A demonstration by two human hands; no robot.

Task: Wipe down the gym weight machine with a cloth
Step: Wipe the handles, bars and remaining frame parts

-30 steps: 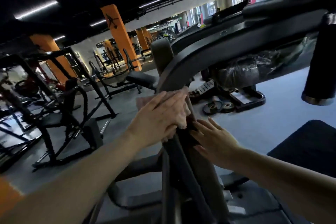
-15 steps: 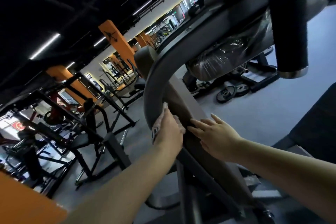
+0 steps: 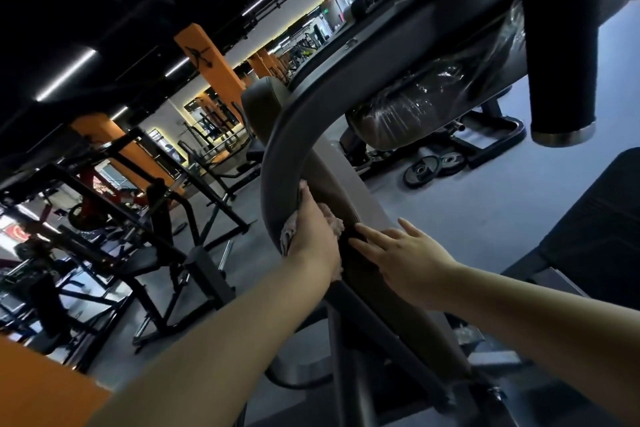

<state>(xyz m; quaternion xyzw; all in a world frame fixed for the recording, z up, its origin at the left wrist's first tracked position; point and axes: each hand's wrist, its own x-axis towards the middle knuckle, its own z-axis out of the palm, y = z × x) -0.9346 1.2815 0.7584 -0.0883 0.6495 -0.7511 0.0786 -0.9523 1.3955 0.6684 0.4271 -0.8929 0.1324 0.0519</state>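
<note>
**Cloth Pressed to the Curved Frame of the Weight Machine**

Two bare forearms reached in from the lower edge; the left hand (image 3: 313,236) was curled round a pale pinkish cloth (image 3: 332,224), its grip clamped on the fabric and holding it against the curved grey frame (image 3: 277,156) of the weight machine; bits of cloth showed above the fingers, beside the knuckles and below the wrist; the right hand (image 3: 401,260) lay just beside it, grip released, fingers straight and spread flat on the tan pad (image 3: 341,177) that ran along the frame; to the right stood a dark seat cushion (image 3: 595,229); above it hung a black foam roller (image 3: 561,55) with metal end caps; beyond the frame sat a plastic-wrapped pad (image 3: 408,107); weight plates (image 3: 433,168) lay on the grey floor (image 3: 467,211) near it; to the left stood black racks (image 3: 145,229); farther back rose orange pillars (image 3: 211,59), with strip lights (image 3: 65,74) on the black ceiling.
</note>
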